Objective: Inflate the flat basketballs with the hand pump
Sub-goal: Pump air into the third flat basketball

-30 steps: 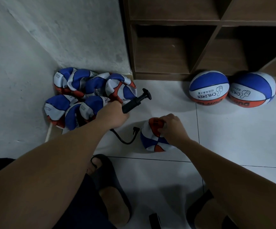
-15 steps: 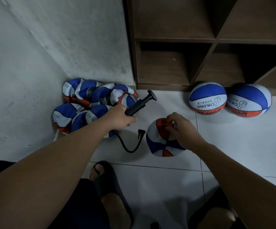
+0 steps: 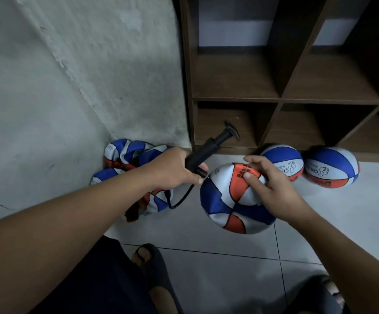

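At the bottom of the frame a dark sandal (image 3: 149, 264) on a foot was seen left of centre, on the pale tiled floor (image 3: 354, 214), and a second foot was partly cut off at the lower right corner; dark shorts filled the lower left. Above these, in the middle of the frame, a flat basketball (image 3: 226, 200) in blue, white and orange was held off the floor by the right hand (image 3: 274, 189), whose thumb was pressed on an orange panel and whose fingers were curled over the ball's upper edge; the ball's skin was seen creased and sagging. Just left of it the barrel of the black hand pump (image 3: 203, 154) was gripped by the left hand (image 3: 172, 168), the T-handle being pointed toward the upper right; the pump's lower end lay very near the ball's left edge, though whether they touched could not be told; its black hose (image 3: 181, 199) was looped downward beneath the hand. Behind the left forearm a heap of deflated balls (image 3: 125, 152) was crowded into the corner of the grey wall (image 3: 70, 87), partly hidden by the arm. To the right, two inflated balls (image 3: 283, 162) (image 3: 332, 167) were set against the foot of a brown wooden shelf unit (image 3: 281, 98), side by side; bare floor was left to the right of the held ball, while the left side was hemmed in by wall and heap.
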A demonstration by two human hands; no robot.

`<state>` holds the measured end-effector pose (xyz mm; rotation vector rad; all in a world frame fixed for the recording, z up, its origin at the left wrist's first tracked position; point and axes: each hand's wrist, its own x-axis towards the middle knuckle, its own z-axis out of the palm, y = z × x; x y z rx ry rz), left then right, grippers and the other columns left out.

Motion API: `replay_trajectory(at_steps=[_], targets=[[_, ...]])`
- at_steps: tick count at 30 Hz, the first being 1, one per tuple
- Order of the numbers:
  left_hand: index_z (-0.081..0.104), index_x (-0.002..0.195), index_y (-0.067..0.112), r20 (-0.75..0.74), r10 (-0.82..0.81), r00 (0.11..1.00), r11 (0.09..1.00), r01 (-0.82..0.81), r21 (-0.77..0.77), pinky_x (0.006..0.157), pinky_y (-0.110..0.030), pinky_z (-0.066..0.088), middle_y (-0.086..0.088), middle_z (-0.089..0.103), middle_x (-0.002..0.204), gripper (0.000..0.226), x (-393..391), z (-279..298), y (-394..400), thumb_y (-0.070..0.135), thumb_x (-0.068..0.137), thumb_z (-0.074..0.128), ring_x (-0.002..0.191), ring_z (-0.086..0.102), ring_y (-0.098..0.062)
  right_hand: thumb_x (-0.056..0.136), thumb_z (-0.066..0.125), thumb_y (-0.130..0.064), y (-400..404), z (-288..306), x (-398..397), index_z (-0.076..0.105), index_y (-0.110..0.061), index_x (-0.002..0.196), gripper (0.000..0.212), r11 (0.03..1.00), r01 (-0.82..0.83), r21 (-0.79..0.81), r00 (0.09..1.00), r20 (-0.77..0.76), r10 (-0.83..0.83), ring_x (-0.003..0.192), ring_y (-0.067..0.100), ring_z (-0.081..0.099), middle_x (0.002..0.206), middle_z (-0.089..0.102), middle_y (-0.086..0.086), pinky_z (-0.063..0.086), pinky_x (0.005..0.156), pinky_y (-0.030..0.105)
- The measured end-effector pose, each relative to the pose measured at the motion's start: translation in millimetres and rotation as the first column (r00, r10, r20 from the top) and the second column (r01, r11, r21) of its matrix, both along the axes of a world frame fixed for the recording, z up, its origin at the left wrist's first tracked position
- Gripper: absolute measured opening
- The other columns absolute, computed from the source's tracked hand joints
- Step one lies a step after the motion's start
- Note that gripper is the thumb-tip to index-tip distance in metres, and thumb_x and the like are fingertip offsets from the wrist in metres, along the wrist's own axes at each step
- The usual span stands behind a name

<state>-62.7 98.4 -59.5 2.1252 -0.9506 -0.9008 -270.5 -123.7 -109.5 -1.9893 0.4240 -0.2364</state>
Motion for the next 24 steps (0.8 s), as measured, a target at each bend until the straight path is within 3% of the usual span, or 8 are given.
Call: replay_trajectory(at_steps=[5, 8, 12, 15, 17, 21, 24], targets=[[0.082, 0.101, 0.033, 0.057, -0.033, 0.998, 0.999, 0.033, 0.004, 0.084, -0.019, 0.051, 0.015, 0.079, 0.096, 0.011, -2.4, -8.4, 1.7, 0.027, 0.092, 0.084, 0.090, 0.072, 0.003, 0.099, 0.075, -0.040, -5.9, -2.2, -4.4, 0.047, -0.045, 0.154, 0.061, 0.986, -0.125, -0.109, 0.982, -0.153, 0.107, 0.121, -0.003, 0.059, 0.131, 0.060, -0.023, 0.049, 0.101, 0.017], [0.081, 0.102, 0.033, 0.083, -0.005, 0.997, 1.000, 0.006, -0.007, 0.090, -0.027, 0.057, 0.012, 0.079, 0.096, 0.009, 0.4, -15.6, 0.6, 0.031, 0.094, 0.082, 0.090, 0.073, 0.000, 0.100, 0.074, -0.037, -5.0, -15.1, -4.1, 0.056, -0.035, 0.151, 0.054, 0.984, -0.119, -0.135, 0.985, -0.144, 0.099, 0.119, -0.001, 0.059, 0.129, 0.063, -0.019, 0.049, 0.103, 0.022], [0.080, 0.099, 0.030, 0.150, -0.002, 0.989, 0.999, -0.004, 0.037, 0.078, -0.028, 0.058, 0.007, 0.077, 0.083, 0.005, 4.9, -19.0, 1.5, 0.033, 0.095, 0.080, 0.076, 0.072, -0.004, 0.101, 0.073, -0.034, -5.4, -22.6, -4.0, 0.058, -0.031, 0.150, 0.050, 0.971, -0.125, -0.204, 0.988, -0.112, 0.103, 0.120, -0.002, 0.057, 0.129, 0.062, -0.015, 0.042, 0.098, 0.009], [0.079, 0.108, 0.028, 0.137, 0.140, 0.981, 0.988, -0.147, 0.044, 0.077, -0.034, 0.062, -0.002, 0.078, 0.088, 0.013, 30.9, -7.8, 10.5, 0.033, 0.096, 0.081, 0.079, 0.076, -0.015, 0.101, 0.074, -0.029, -17.8, -28.9, -10.6, 0.059, -0.030, 0.148, 0.049, 0.959, -0.112, -0.261, 0.989, -0.119, 0.084, 0.123, -0.002, 0.054, 0.131, 0.061, -0.009, 0.043, 0.103, 0.015], [0.080, 0.109, 0.029, 0.110, 0.151, 0.982, 0.987, -0.155, 0.029, 0.083, -0.044, 0.063, -0.008, 0.080, 0.096, 0.015, 38.2, -1.4, 12.9, 0.035, 0.095, 0.082, 0.087, 0.077, -0.027, 0.100, 0.075, -0.027, -20.2, -30.4, -13.2, 0.060, -0.033, 0.146, 0.049, 0.963, -0.113, -0.243, 0.989, -0.117, 0.087, 0.125, 0.001, 0.055, 0.132, 0.061, -0.010, 0.044, 0.105, 0.020], [0.080, 0.108, 0.029, 0.034, 0.062, 0.998, 0.998, -0.062, 0.007, 0.082, -0.042, 0.067, -0.004, 0.081, 0.097, 0.012, 16.5, -4.7, 3.6, 0.029, 0.096, 0.082, 0.086, 0.079, -0.019, 0.101, 0.074, -0.022, -4.3, -18.2, -5.0, 0.062, -0.032, 0.146, 0.048, 0.996, -0.072, -0.057, 0.997, -0.044, 0.069, 0.122, 0.005, 0.063, 0.130, 0.068, -0.015, 0.048, 0.099, 0.015], [0.079, 0.106, 0.029, 0.027, 0.034, 0.999, 0.999, -0.034, -0.027, 0.086, -0.048, 0.066, -0.002, 0.080, 0.095, 0.009, 15.6, -3.1, -0.9, 0.030, 0.097, 0.079, 0.088, 0.079, -0.020, 0.100, 0.074, -0.013, -3.1, -6.5, -2.3, 0.064, -0.030, 0.144, 0.048, 0.996, -0.016, 0.093, 1.000, -0.020, 0.018, 0.115, 0.003, 0.069, 0.123, 0.074, -0.018, 0.052, 0.091, 0.013]])
